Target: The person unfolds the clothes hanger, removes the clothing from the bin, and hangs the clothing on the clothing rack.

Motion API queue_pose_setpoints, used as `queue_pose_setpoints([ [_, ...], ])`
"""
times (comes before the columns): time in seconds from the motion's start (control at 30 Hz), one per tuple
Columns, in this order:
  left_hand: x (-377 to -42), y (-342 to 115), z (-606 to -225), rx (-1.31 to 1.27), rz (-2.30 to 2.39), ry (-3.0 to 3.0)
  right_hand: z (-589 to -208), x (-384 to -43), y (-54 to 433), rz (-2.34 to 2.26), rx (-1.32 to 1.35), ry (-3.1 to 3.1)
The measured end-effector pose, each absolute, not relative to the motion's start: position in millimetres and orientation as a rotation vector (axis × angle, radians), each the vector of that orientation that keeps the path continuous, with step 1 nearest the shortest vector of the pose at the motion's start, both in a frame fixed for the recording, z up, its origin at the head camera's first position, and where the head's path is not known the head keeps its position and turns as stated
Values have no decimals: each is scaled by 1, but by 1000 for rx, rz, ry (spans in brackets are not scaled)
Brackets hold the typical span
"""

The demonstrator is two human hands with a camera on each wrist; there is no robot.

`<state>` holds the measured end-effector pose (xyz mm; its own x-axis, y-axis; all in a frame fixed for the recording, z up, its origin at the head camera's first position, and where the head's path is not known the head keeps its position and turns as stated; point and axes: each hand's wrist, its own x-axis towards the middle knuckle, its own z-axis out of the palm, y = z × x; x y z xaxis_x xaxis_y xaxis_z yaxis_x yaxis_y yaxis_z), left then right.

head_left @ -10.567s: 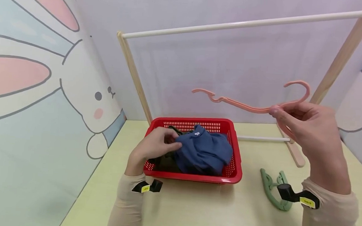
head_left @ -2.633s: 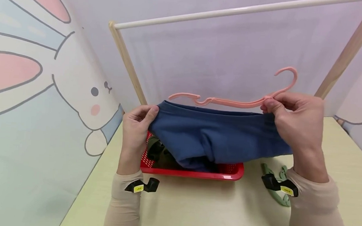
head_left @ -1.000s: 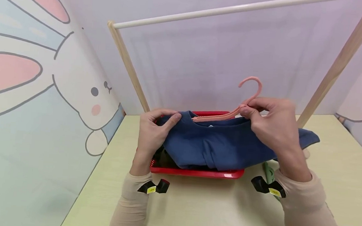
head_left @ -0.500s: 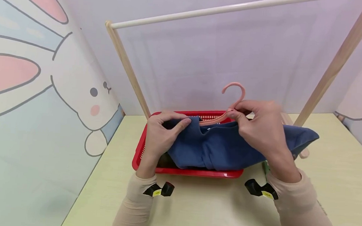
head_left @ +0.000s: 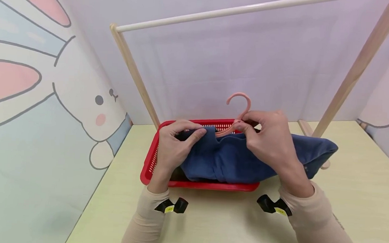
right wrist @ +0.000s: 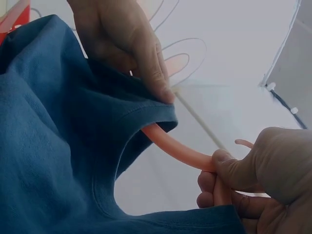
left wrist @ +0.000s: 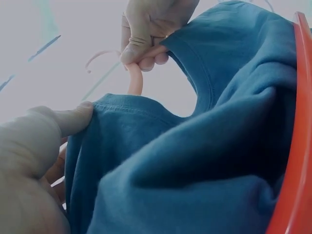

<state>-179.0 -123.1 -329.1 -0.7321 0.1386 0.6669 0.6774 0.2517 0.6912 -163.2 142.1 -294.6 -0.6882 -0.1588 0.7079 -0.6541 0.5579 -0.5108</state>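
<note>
My left hand (head_left: 176, 144) pinches the neckline of a blue shirt (head_left: 225, 160) between thumb and fingers. My right hand (head_left: 268, 139) grips a pink hanger (head_left: 248, 105) just below its hook, which points up. One arm of the hanger (right wrist: 178, 151) runs in through the neck opening and its end is hidden under the cloth. In the left wrist view the shirt (left wrist: 146, 195) hangs in folds below the collar. The other hanger arm passes behind the right hand at the opposite side of the neck. Part of the shirt spreads out to the right beyond that hand.
Under the shirt stands a red plastic basket (head_left: 207, 185) with dark cloth inside. Behind it rises a rack with a white bar (head_left: 234, 11) and wooden posts (head_left: 361, 68). A rabbit drawing (head_left: 92, 100) covers the left wall.
The shirt came up out of the basket. Since then my right hand has moved left and down, sliding the hanger's arm into the neckline. My left hand has shifted right with the collar.
</note>
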Motion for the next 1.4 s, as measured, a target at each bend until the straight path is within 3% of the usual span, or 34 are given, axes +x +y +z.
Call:
queue_pose_setpoints([
  [0.6, -181, -145, -326, -728, -1220, -2278, -288, -159, 142, 1154, 615, -2208],
  [1.07, -178, -171, -313, -544, -1295, -2158, -272, -151, 224, 1001, 507, -2340],
  [1.4, -176, -178, -311, -544, -1319, -2124, -273, -157, 248, 1067, 564, -2443],
])
